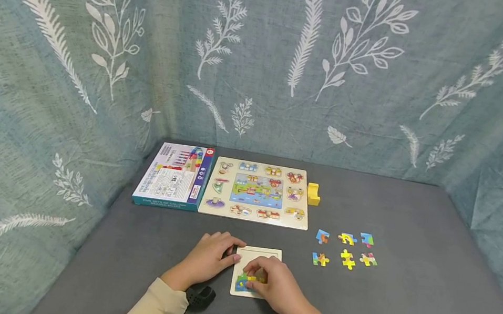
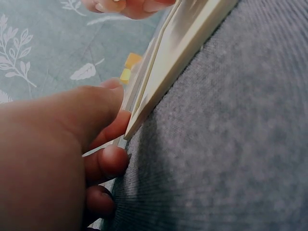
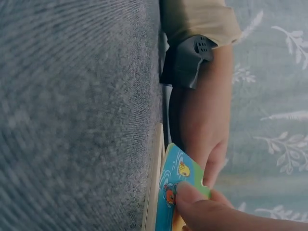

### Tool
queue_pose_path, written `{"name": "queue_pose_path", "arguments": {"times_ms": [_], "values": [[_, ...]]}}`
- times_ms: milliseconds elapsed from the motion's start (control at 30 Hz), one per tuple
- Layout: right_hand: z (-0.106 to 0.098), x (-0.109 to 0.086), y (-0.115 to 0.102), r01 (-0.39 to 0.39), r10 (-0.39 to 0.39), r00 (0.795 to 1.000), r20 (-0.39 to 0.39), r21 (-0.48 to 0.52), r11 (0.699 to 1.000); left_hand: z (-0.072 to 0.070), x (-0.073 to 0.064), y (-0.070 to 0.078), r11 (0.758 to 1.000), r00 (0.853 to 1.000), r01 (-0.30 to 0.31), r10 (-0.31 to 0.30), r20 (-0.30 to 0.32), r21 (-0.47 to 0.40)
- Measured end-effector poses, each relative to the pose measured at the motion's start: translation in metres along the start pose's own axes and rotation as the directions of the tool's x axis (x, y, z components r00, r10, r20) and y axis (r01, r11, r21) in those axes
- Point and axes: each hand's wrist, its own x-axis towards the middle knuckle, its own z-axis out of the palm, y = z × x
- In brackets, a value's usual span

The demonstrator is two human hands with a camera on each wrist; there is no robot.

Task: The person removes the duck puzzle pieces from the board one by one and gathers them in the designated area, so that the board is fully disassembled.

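Note:
A wooden puzzle tray (image 1: 260, 254) with a raised rim lies near the table's front edge. My left hand (image 1: 212, 256) rests at its left side, index finger at the far left corner and thumb by the edge. The left wrist view shows the thumb and fingers (image 2: 108, 161) around that tray corner. Over the near part of the tray, my right hand (image 1: 279, 286) pinches a jigsaw puzzle piece (image 3: 174, 166), blue and green with a yellow fish. The piece stands tilted against the tray in the right wrist view; its far part is hidden by the fingers.
Several loose jigsaw pieces (image 1: 347, 259) lie in two rows on the grey table (image 1: 404, 304) to the right. Behind the tray are a wooden picture board (image 1: 253, 216), a boxed set (image 1: 171, 183) at its left and a yellow block (image 1: 314, 194) at its right.

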Motion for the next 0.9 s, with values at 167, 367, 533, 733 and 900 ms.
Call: {"name": "queue_pose_path", "arguments": {"times_ms": [167, 367, 533, 733, 900], "values": [[-0.002, 0.000, 0.000, 0.088, -0.091, 0.996, -0.017, -0.112, 0.990, -0.001, 0.000, 0.000, 1.000, 1.000, -0.012, 0.012, -0.009, 0.002], [-0.005, 0.002, 0.003, 0.119, -0.128, 0.990, -0.052, -0.149, 0.982, -0.003, 0.003, 0.001, 1.000, 0.999, -0.025, 0.025, -0.024, 0.012], [-0.013, 0.000, 0.003, 0.036, -0.036, 0.999, -0.006, 0.087, 0.996, -0.002, 0.002, 0.003, 1.000, 0.999, -0.018, 0.018, -0.028, 0.011], [-0.055, -0.019, 0.009, -0.009, 0.030, 0.997, -0.076, 0.258, 0.966, 0.002, 0.000, 0.003, 1.000, 1.000, 0.009, -0.009, 0.010, 0.015], [-0.094, -0.038, 0.034, -0.096, 0.125, 0.972, -0.198, 0.152, 0.984, 0.000, 0.001, 0.003, 1.000, 1.000, 0.009, -0.009, -0.001, 0.024]]}}
